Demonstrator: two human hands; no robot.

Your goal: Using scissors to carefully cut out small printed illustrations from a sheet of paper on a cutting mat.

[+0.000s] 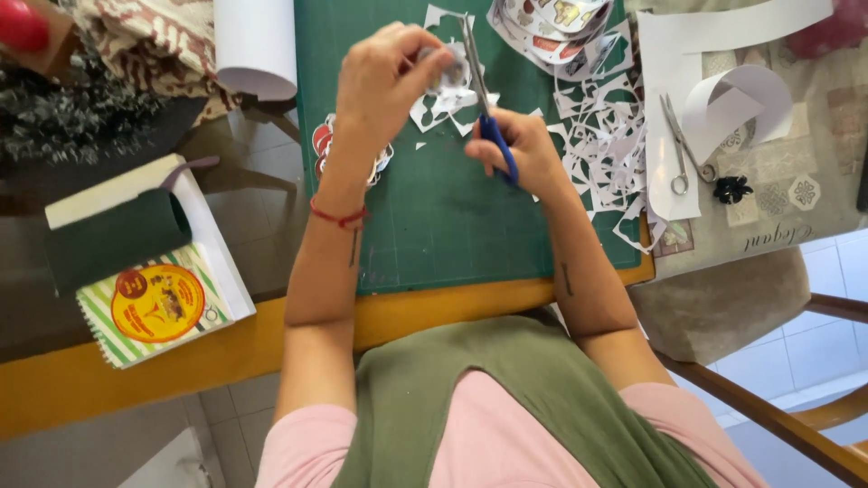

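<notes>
Now the left hand [384,81] pinches a small paper cutout [445,70] between thumb and fingers, above the green mat [434,217]. Just right of it, the right hand [520,149] grips blue scissors [479,86], fingers closed in the handles. Blades point away from the body, alongside the cutout's right edge.
</notes>
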